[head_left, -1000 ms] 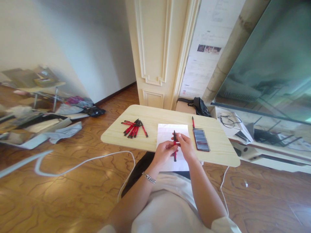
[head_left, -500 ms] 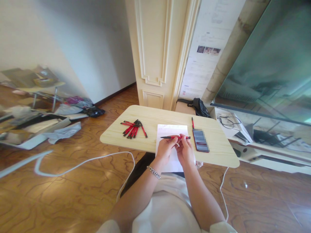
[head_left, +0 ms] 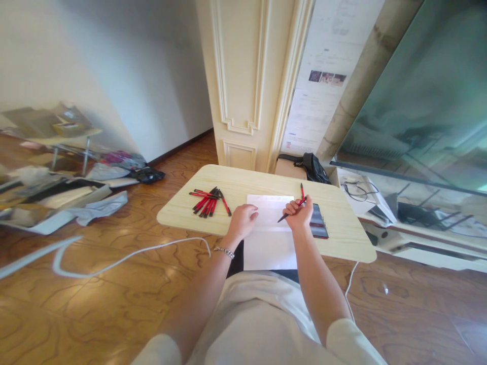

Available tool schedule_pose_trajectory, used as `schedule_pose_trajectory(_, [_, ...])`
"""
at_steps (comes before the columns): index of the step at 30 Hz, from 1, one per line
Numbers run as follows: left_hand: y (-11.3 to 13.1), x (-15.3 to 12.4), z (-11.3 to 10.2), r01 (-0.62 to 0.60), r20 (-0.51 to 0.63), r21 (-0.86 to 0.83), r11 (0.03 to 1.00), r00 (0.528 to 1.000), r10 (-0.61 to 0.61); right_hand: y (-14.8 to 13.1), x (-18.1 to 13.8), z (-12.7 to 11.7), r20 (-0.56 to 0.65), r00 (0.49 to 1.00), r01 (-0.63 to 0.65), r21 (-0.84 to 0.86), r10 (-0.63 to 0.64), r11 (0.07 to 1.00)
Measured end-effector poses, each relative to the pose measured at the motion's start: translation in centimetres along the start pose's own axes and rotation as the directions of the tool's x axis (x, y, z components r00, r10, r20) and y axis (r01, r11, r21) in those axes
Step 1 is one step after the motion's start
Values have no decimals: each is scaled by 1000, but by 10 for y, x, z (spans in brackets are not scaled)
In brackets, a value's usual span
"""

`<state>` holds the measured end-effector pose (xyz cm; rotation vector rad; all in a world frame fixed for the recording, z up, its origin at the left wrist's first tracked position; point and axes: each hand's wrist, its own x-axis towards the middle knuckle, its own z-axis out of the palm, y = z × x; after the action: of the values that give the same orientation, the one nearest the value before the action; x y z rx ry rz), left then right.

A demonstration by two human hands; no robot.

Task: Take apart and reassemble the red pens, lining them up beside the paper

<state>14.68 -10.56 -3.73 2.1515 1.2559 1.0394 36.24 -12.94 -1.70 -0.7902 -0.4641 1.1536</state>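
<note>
My right hand (head_left: 299,214) grips a red and black pen (head_left: 292,209), its tip pointing down-left onto a white sheet of paper (head_left: 269,238) on a light wooden table (head_left: 198,215). My left hand (head_left: 243,220) rests on the sheet's left edge with fingers curled and nothing visible in it. A pile of several red and black pens (head_left: 208,200) lies left of the sheet. Another red pen (head_left: 302,190) and a dark phone (head_left: 318,222) lie just right of my right hand.
A white cable (head_left: 125,256) runs over the wooden floor on the left. Clutter of boxes and bags (head_left: 61,195) sits far left. A black bag (head_left: 314,167) lies behind the table, with a TV stand (head_left: 418,228) and large screen to the right.
The pen was held by both hands, first upright, then level. Now only my right hand holds it in a writing grip, and my left hand has moved to the sheet's left edge.
</note>
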Motion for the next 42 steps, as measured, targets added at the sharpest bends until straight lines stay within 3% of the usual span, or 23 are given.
schedule_pose_trajectory(4, [-9, 7, 4, -115, 17, 166, 979, 993, 114, 7, 6, -2, -19, 999, -27, 47, 28, 999])
schedule_pose_trajectory(9, [-11, 2, 8, -158, 82, 236, 959, 986, 142, 8, 9, -3, 54, 998, -52, 202, 41, 978])
schedule_pose_trajectory(18, [-3, -8, 7, -169, 135, 246, 954, 981, 139, 9, 20, 3, 30, 1000, -4, 65, 2, 998])
schedule_pose_trajectory(22, [-1, -8, 7, -137, 154, 301, 944, 984, 93, 12, 24, 15, 42, 999, 5, -33, -3, 999])
schedule_pose_trajectory(25, [-1, -10, 6, -150, 167, 317, 937, 981, 100, 20, 26, 22, -62, 998, -8, -170, -3, 985])
schedule_pose_trajectory(29, [0, -13, 6, -166, 158, 325, 931, 980, 120, 31, 24, 25, -176, 982, -13, -442, -73, 897])
schedule_pose_trajectory(35, [2, -13, 7, -146, 143, 312, 939, 984, 105, 41, 20, 25, -58, 991, -132, -472, 118, 872])
schedule_pose_trajectory(39, [1, -12, 7, -147, 144, 313, 938, 984, 106, 49, 19, 24, 44, 995, 91, -714, -86, 694])
schedule_pose_trajectory(42, [0, -12, 8, -156, 136, 303, 940, 983, 119, 55, 20, 23, 51, 990, 123, -786, -135, 606])
